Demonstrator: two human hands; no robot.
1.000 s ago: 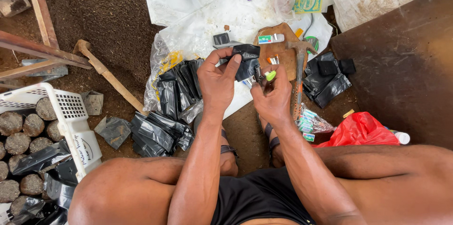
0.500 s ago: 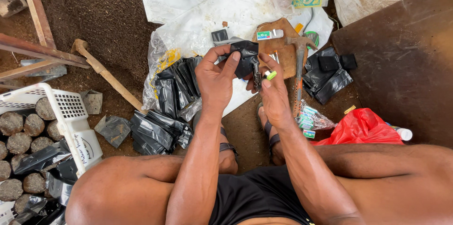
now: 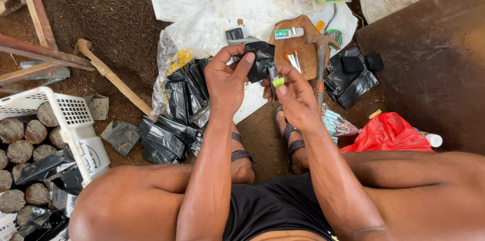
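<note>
While pinching a black bag (image 3: 260, 58) in the left hand (image 3: 227, 82), held a small stapler (image 3: 275, 77) upright beside it, right hand (image 3: 298, 100) closed.

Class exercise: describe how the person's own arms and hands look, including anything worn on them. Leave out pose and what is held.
Both arms are bare with no sleeves, gloves, rings, watch or bands visible. The left hand and right hand have short nails, and the forearms look slightly shiny. No markings show.
</note>
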